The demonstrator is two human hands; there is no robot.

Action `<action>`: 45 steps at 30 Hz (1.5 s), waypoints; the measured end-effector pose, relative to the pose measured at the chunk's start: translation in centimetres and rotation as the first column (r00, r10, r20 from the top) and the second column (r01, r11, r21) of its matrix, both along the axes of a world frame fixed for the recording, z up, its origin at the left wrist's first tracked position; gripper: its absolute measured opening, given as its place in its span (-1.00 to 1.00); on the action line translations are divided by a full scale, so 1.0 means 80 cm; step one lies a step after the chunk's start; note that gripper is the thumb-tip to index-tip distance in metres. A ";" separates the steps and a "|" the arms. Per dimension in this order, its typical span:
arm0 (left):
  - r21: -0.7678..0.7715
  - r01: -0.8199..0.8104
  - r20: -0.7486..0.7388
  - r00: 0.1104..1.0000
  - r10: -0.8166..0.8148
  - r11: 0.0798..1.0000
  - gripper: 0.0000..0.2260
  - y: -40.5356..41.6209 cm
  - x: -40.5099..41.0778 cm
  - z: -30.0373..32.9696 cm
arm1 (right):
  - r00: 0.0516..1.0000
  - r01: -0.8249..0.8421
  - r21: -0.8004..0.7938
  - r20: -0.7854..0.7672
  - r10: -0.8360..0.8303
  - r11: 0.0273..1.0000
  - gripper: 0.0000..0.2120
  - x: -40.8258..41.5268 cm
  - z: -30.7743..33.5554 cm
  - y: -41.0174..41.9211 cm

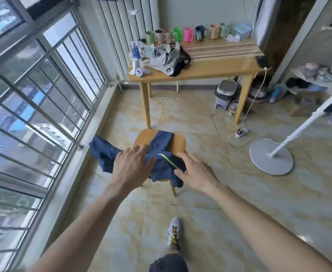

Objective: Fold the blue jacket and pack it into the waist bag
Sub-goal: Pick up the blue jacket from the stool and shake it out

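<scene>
A dark blue jacket (161,146) with a neon yellow strip lies crumpled across a small wooden stool (179,142), one part hanging off the left side. My left hand (130,165) rests flat on its left half, fingers spread. My right hand (195,171) lies spread over its right edge, fingers apart. Neither hand grips the cloth. The waist bag (167,57), pale grey with black straps, sits on the wooden table (210,69) behind the stool.
A row of coloured mugs (186,34), a bottle (135,51) and a phone (261,61) share the table. A bin (226,95) stands under it. A fan base (271,157) and a power strip with cables (241,132) lie on the tiled floor at right. Barred windows run along the left.
</scene>
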State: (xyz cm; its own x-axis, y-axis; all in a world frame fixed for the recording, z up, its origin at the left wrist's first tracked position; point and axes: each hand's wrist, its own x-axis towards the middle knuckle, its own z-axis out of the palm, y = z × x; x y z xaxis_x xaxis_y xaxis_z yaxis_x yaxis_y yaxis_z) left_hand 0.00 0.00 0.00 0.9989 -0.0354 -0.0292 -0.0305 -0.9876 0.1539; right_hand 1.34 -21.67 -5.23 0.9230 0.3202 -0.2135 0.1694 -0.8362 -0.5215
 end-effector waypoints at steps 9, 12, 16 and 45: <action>-0.052 -0.047 -0.170 0.985 0.038 0.998 -0.61 0.069 0.128 -0.098 | 0.981 0.011 -0.121 -0.191 -0.035 0.993 -0.36 0.135 -0.103 0.098; -0.042 -0.054 -0.217 0.975 0.044 0.998 -0.60 0.086 0.152 -0.123 | 0.976 -0.041 -0.199 -0.216 -0.003 0.979 -0.49 0.156 -0.125 0.121; 0.001 -0.076 -0.304 0.950 0.072 0.997 -0.64 0.105 0.173 -0.156 | 0.992 -0.122 -0.324 -0.082 0.101 0.938 -0.79 0.160 -0.133 0.126; -0.600 0.072 0.159 0.987 0.030 0.796 -0.89 0.004 0.287 -0.038 | 0.993 0.100 0.207 -0.077 -0.085 0.973 -0.60 0.255 0.036 0.058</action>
State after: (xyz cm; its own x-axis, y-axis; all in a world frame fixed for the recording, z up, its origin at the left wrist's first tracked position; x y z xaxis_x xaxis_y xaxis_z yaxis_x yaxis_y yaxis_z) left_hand 22.98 0.34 -3.02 0.9875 -0.0156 0.1570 -0.1237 -0.6945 0.7088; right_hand 21.74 -17.02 -2.31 0.9366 0.2783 -0.2128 0.0551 -0.7168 -0.6951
